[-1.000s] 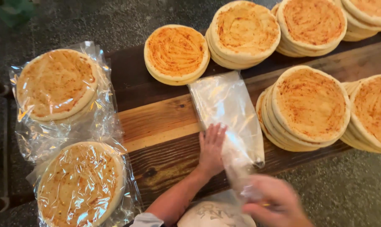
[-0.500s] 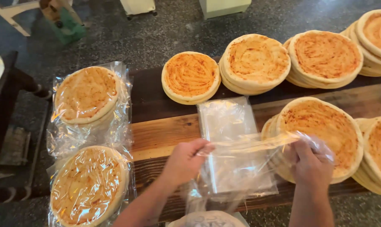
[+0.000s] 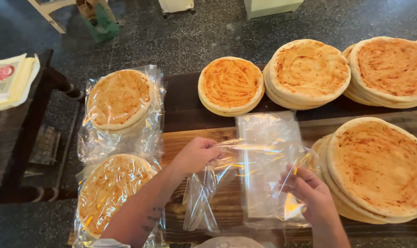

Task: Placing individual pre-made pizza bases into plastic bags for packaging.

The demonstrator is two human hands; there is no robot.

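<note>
A long wooden bench (image 3: 194, 119) carried stacks of round flatbread (image 3: 383, 170). Above its near edge, left of the closest stack, both hands stretched a clear plastic bag (image 3: 245, 160). The left hand (image 3: 197, 154) pinched one edge; the right hand (image 3: 309, 193) gripped the opposite edge. The film looked feather-light, limp and slippery, likely best held by its open rim.

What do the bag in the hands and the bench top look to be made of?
Clear bag: thin glossy plastic film, probably; it is see-through, crinkled, and throws bright glare streaks where the left hand and right hand stretch it. Bench top: wood planks, by the visible grain and board seams; the finish looks stained, darker at the back, lighter in the middle.
</note>
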